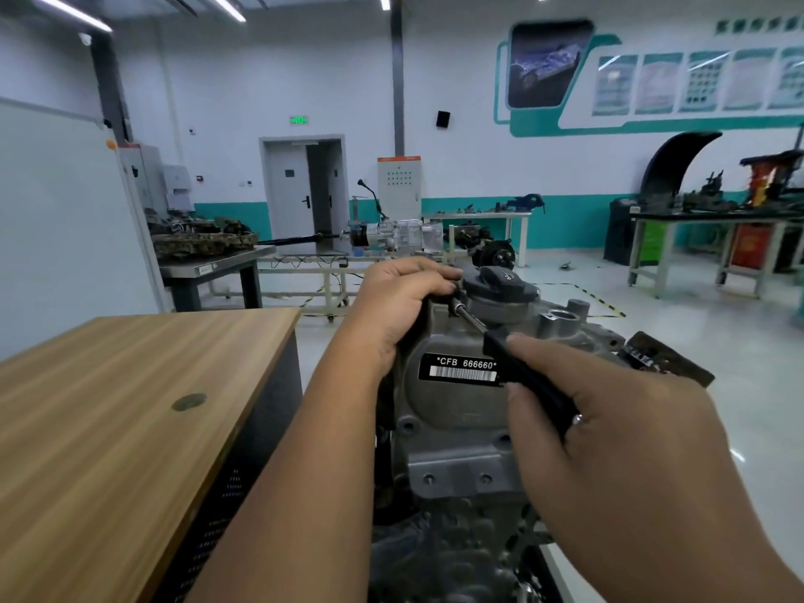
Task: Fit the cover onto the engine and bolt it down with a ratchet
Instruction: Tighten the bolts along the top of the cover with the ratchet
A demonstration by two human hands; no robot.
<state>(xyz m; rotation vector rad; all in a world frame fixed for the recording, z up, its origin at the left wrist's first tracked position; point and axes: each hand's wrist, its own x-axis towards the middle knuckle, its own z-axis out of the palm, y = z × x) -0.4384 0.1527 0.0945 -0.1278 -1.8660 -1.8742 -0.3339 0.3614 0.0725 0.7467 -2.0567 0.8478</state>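
Label [463, 370] on cover [452, 411] reads "*CFB 666660*"; barcode beneath.

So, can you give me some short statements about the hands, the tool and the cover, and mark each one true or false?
1. The right hand grips the black handle of the ratchet. True.
2. The left hand rests flat on the wooden table. False: it holds the top left edge of the cover, at the head end of the ratchet.
3. The label on the cover reads CFB 666660. True.
4. The black filler cap lies on the floor. False: it sits on top of the engine, behind the cover.
5. The cover is lying on the wooden table. False: it is on the engine.
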